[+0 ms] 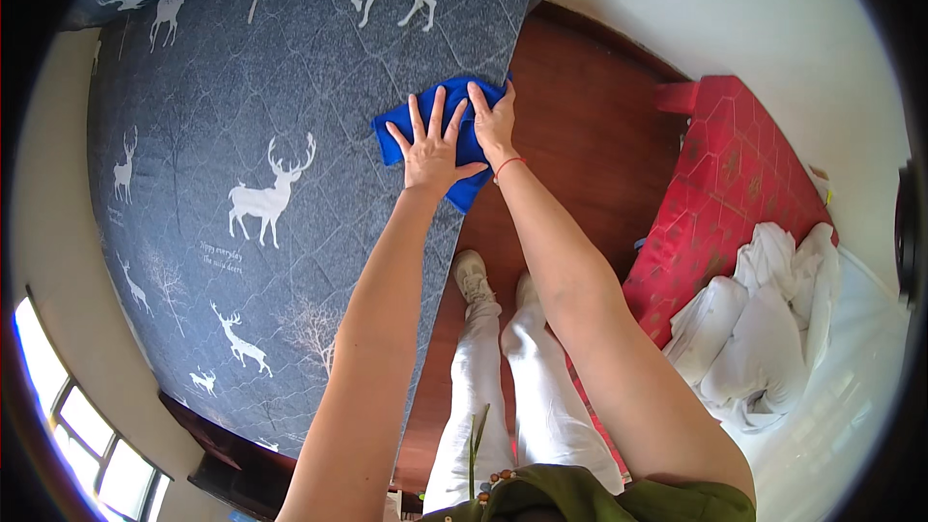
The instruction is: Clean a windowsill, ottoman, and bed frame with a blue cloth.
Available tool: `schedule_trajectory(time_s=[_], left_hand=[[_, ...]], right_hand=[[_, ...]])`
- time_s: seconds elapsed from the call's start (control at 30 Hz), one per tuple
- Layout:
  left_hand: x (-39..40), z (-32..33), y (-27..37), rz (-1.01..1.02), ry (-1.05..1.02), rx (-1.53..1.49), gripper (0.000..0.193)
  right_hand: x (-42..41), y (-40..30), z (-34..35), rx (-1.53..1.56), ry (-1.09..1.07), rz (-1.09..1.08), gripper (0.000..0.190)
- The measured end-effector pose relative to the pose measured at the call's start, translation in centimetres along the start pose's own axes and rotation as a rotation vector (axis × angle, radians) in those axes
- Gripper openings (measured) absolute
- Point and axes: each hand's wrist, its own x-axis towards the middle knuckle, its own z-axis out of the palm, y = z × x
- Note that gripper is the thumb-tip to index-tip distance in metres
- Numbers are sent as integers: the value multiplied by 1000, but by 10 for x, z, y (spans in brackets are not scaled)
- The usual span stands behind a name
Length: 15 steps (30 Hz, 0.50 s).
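Observation:
A bright blue cloth (464,192) lies at the edge of a bed with a quilted grey-blue cover (326,101), partly over the side. My left hand (433,156) is spread flat on the cloth, fingers apart, pressing it against the cover. At the cloth's right side, my right hand (495,127) grips it by the bed edge, thumb on top and some fingers hidden from view. A red string bracelet (510,168) circles my right wrist. White deer and pale trees are printed on the cover, along with some writing.
Reddish-brown floor (573,152) runs beside the bed, where my shoes (473,277) stand. To the right is a low piece of furniture under a red patterned cover (732,181), with bunched white fabric (761,333) on it. Windows (87,420) show at lower left.

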Motion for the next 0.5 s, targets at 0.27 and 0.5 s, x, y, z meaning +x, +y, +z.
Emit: schedule_trajectory(time_s=[0.27,0.5], left_hand=[[84,-35,10,-7,49,-40,125],[148,-66,15,-72,111,-76,117]], right_hand=[[92,-29,7,-75,6,-60,90],[162,-63,12,-321,-87,-19,87]])
